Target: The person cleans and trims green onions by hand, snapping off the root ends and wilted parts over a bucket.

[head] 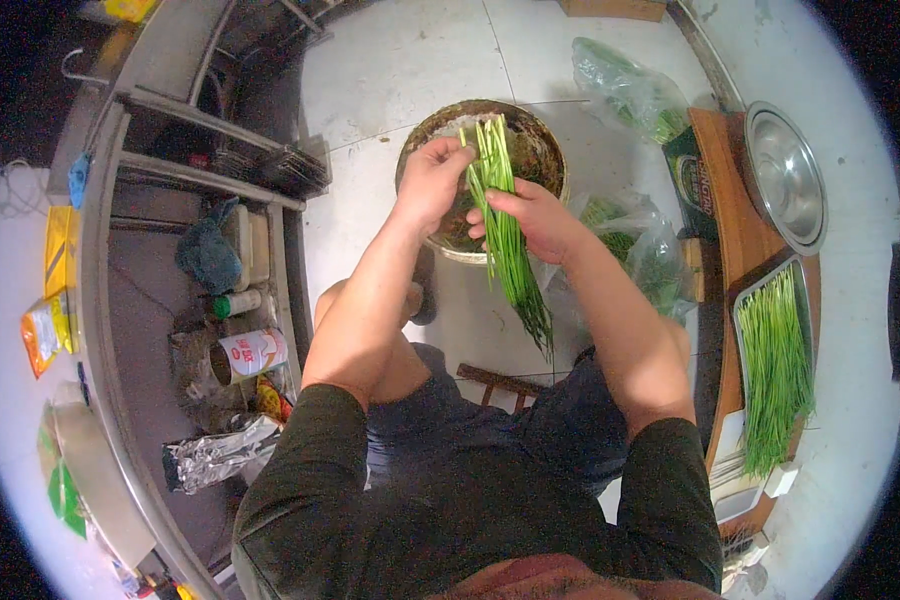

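My right hand (532,217) holds a loose bundle of green garlic chives (504,225), thumb across the stalks. Their pale cut ends point up and away from me, and the darker leaf tips hang down towards my knees. My left hand (433,180) is at the bundle's left side near the pale ends, thumb and forefinger pinched on a chive stalk whose tip shows above them. Beneath both hands stands a round bin (459,256) with a stained brown inside and plant scraps in it. The hands and chives hide part of its opening.
Plastic bags of greens (630,90) (637,247) lie on the floor at right. A wooden bench (727,195) bears a steel bowl (787,176) and a metal tray (741,330) of laid-out chives. At left, metal shelving (105,300) holds a can (251,355), foil (221,454) and cloth (208,251).
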`<action>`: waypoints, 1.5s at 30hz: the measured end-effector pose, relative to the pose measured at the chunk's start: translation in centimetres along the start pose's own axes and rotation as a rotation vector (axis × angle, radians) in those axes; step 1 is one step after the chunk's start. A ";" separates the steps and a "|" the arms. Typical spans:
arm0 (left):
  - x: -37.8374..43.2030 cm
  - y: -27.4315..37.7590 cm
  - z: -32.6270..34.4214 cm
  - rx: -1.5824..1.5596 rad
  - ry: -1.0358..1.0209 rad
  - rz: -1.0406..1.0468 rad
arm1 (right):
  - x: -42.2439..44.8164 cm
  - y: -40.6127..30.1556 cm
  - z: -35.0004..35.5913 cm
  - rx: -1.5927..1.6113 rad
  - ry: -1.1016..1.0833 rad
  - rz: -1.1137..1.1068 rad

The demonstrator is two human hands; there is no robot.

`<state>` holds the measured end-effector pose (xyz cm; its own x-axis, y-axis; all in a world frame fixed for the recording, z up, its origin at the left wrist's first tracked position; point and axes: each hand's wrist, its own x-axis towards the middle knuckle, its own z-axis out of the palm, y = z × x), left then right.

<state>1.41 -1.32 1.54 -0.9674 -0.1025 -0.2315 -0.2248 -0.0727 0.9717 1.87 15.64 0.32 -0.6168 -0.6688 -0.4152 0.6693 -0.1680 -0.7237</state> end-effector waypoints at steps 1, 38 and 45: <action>0.1 -0.1 -0.1 -0.025 0.005 0.005 | 0.0 0.0 -0.1 0.026 0.009 -0.001; 0.7 -0.7 1.4 0.081 -0.238 -0.114 | 1.0 0.3 -2.5 -0.366 0.470 -0.338; 1.1 -0.8 1.0 0.157 -0.281 -0.050 | 1.2 0.8 -2.5 -0.228 0.404 -0.444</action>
<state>0.41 -0.38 0.53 -0.9439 0.1771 -0.2787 -0.2674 0.0852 0.9598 0.65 16.53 -2.17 -0.9522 -0.2379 -0.1914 0.2365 -0.1781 -0.9552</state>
